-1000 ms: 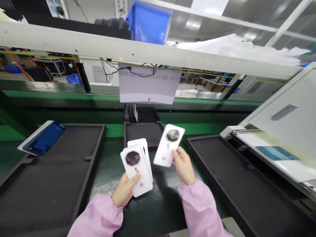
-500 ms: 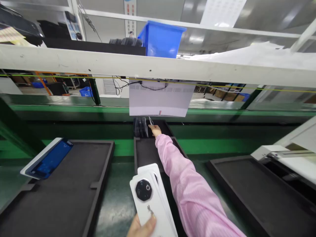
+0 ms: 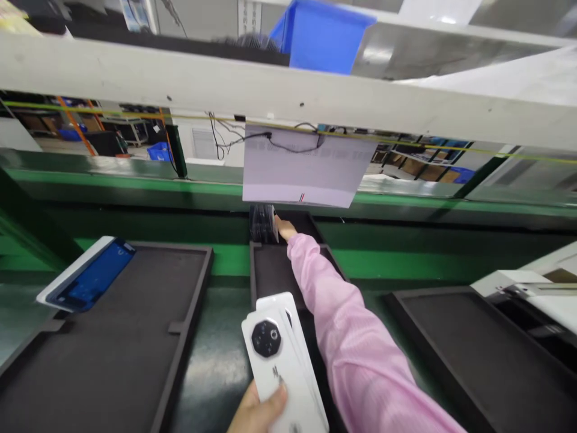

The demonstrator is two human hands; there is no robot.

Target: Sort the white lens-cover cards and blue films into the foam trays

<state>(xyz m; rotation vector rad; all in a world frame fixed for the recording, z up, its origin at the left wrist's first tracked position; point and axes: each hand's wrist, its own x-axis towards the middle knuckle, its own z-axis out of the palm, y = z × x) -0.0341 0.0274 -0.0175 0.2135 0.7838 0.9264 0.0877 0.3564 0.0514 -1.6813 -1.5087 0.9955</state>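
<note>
Partly cut off by the bottom edge, the left hand (image 3: 259, 409) pinches a fanned stack of white phones (image 3: 288, 358), thumb flat on the top one; its fingers underneath are hidden, and the phones behind show only as edges. Far ahead, the right hand (image 3: 285, 229) is at the right end of a dark, blurred row of thin pieces (image 3: 262, 225) standing in the back tray (image 3: 307, 224); whether its fingers pinch or merely touch one, I cannot tell. A pink sleeve (image 3: 342, 325) covers part of the front tray (image 3: 274, 270).

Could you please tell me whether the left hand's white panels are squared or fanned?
Fanned: rear panels show above and right of the front panel.
</note>
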